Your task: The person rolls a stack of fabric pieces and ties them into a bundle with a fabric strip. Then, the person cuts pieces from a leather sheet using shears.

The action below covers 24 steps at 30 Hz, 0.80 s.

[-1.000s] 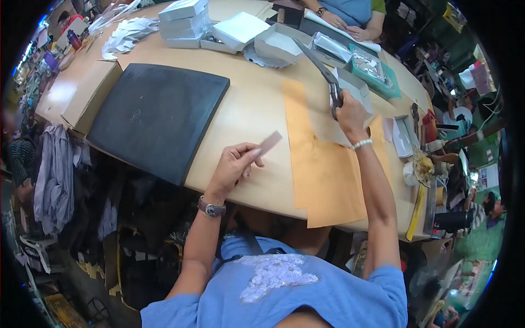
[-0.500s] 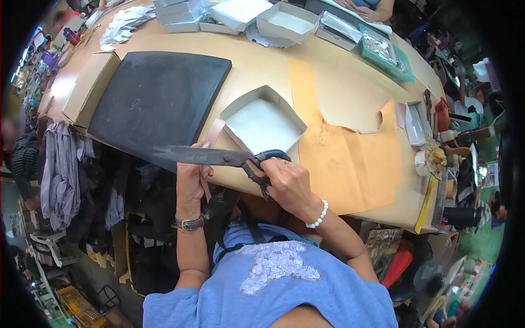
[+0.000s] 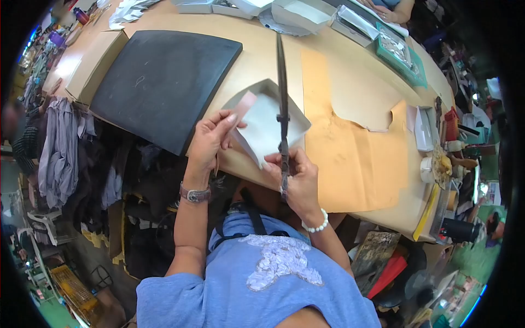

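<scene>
Between the thumb and fingers of my left hand (image 3: 210, 136) is a pale pink strip (image 3: 244, 105), its upper end over the white box. My right hand (image 3: 298, 177) is closed on the handles of large dark scissors (image 3: 283, 93), whose blades point away from me and look together. The open white box (image 3: 268, 117) sits at the table's near side, behind both hands. To its right lies an orange-tan sheet (image 3: 355, 169) with a curved cut-out in its upper edge. A black board (image 3: 164, 87) lies to the left of the box.
A cardboard box (image 3: 95, 68) stands at the left edge. White boxes (image 3: 301, 15) and a green tray (image 3: 402, 54) are at the back, near a co-worker's hands (image 3: 387, 12). Tools, a tape roll (image 3: 427, 174) and a yellow strip (image 3: 425, 213) line the right edge.
The scissors have swung from pointing left across my left hand to pointing away from me. Since the earliest frame, the white box has come nearer, from the back right to beside the black board.
</scene>
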Available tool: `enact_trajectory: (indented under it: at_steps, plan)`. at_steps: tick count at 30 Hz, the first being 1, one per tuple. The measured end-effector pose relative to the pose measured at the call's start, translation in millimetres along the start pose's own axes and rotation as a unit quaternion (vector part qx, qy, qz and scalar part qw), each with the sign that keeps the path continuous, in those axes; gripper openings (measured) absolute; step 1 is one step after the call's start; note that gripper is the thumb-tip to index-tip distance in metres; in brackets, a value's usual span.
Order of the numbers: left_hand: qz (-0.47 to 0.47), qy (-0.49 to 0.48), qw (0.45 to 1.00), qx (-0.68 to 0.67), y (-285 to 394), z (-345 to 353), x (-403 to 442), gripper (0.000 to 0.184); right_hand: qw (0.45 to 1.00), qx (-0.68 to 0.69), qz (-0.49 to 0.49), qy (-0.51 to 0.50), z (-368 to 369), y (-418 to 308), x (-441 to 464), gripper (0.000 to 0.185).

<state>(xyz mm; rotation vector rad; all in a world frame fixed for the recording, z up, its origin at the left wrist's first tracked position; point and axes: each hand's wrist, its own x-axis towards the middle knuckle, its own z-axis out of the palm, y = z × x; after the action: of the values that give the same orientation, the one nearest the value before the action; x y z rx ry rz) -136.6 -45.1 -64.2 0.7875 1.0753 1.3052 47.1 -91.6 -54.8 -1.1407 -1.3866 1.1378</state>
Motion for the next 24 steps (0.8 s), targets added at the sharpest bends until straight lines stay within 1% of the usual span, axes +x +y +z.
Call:
enact_trajectory:
  at_steps: [1,3,4,7,9,10,14,15,20,23,24]
  plan:
    - [0.003,0.011,1.0,0.009,2.0,1.5,2.7,0.019,1.0,0.001,0.022,-0.016,-1.0,-3.0,-1.6,0.022]
    - [0.014,-0.01,1.0,-0.005,10.6,2.6,5.7,0.019,0.997,-0.001,0.058,-0.051,-7.5,-13.3,1.1,0.022]
    - [0.014,-0.022,1.0,-0.008,15.4,2.8,5.4,0.019,0.988,0.089,0.111,-0.059,-11.6,-11.8,-5.5,0.024]
    - [0.012,-0.06,0.998,0.01,28.3,3.3,2.9,0.018,0.972,0.073,0.21,-0.078,-34.7,-29.7,-28.1,0.029]
    - [-0.007,-0.081,0.997,0.012,31.9,2.5,2.2,0.018,0.968,0.065,0.217,-0.109,-52.7,-14.1,-52.1,0.031]
    - [-0.011,-0.085,0.996,0.009,33.2,2.1,3.4,0.018,0.952,0.124,0.256,-0.116,-58.6,-14.4,-60.6,0.031]
    - [-0.047,-0.107,0.993,-0.009,34.8,1.2,8.0,0.018,0.924,0.17,0.321,-0.12,-67.5,-1.9,-83.9,0.032]
    - [-0.056,-0.114,0.992,-0.014,35.7,1.9,8.8,0.018,0.926,0.161,0.318,-0.121,-67.1,0.6,-84.5,0.032]
    - [-0.085,-0.114,0.986,0.084,38.3,8.3,6.9,0.023,0.931,0.121,0.316,-0.134,-57.5,5.9,-81.0,0.03]
    - [-0.092,-0.121,0.981,0.117,34.1,7.6,5.9,0.026,0.945,0.065,0.277,-0.159,-51.3,5.9,-78.8,0.031]
    - [-0.096,-0.124,0.979,0.126,32.8,7.2,5.4,0.027,0.951,0.065,0.261,-0.153,-48.6,7.7,-78.4,0.034]
